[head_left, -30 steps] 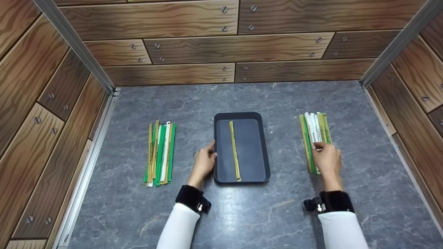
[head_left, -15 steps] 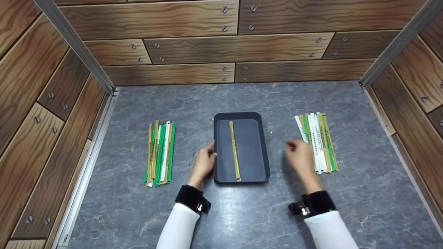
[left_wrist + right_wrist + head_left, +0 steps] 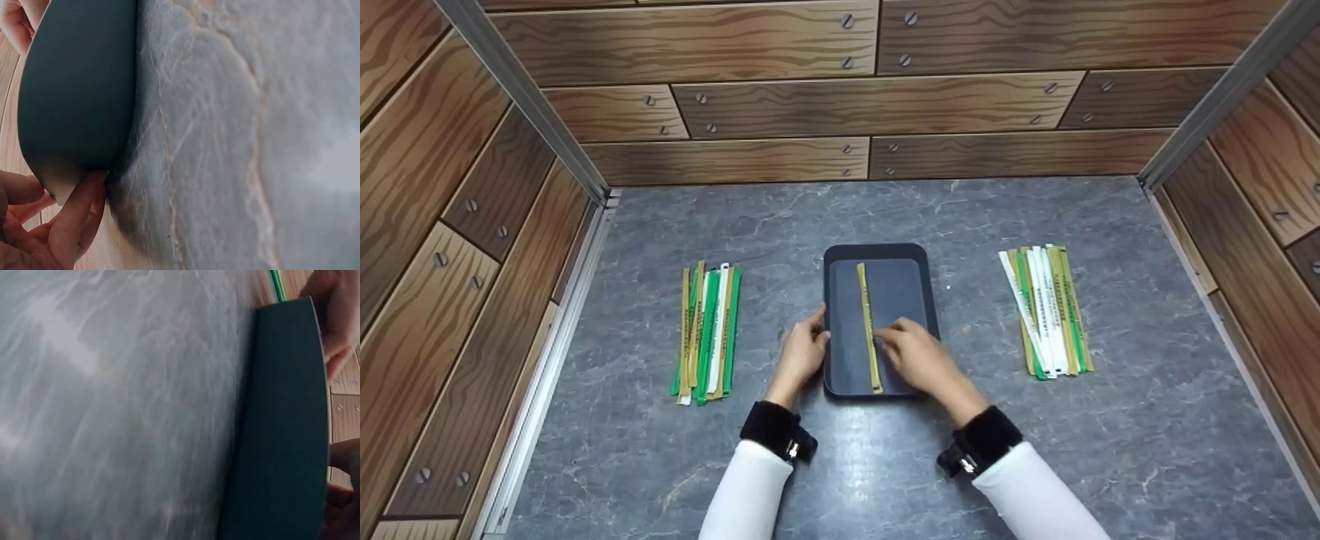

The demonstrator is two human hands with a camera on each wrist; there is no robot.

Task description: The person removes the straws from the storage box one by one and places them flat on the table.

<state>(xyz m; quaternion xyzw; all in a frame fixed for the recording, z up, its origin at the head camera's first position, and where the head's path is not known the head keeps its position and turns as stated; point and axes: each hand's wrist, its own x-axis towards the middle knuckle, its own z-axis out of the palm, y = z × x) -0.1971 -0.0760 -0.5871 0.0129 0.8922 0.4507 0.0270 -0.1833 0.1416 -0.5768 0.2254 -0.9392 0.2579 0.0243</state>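
Note:
A dark grey rectangular tray [image 3: 892, 285] stands mid-table with one long, thin, yellow printed stick packet [image 3: 864, 292] lying lengthwise in it. My left hand [image 3: 801, 352] touches the tray's left side with thumb and fingertips; in the left wrist view its fingers [image 3: 76, 219] meet the tray wall [image 3: 79, 84]. Over the tray's right half reaches my right hand [image 3: 921, 358], fingertips at the yellow packet's right edge. Whether they touch it is unclear. In the right wrist view the tray wall [image 3: 281, 422] hides most of that hand's fingers.
On the left lies a bundle [image 3: 709, 334] of several green, yellow and white stick packets. A similar bundle [image 3: 1050, 311] lies at the right, one white packet slanting across its left side. Wood-patterned walls [image 3: 870, 105] enclose the back and sides of the grey marbled table [image 3: 780, 217].
My right hand has left the right bundle and moved left over the tray. A white packet in that bundle now slants at its left. The left hand has stayed at the tray.

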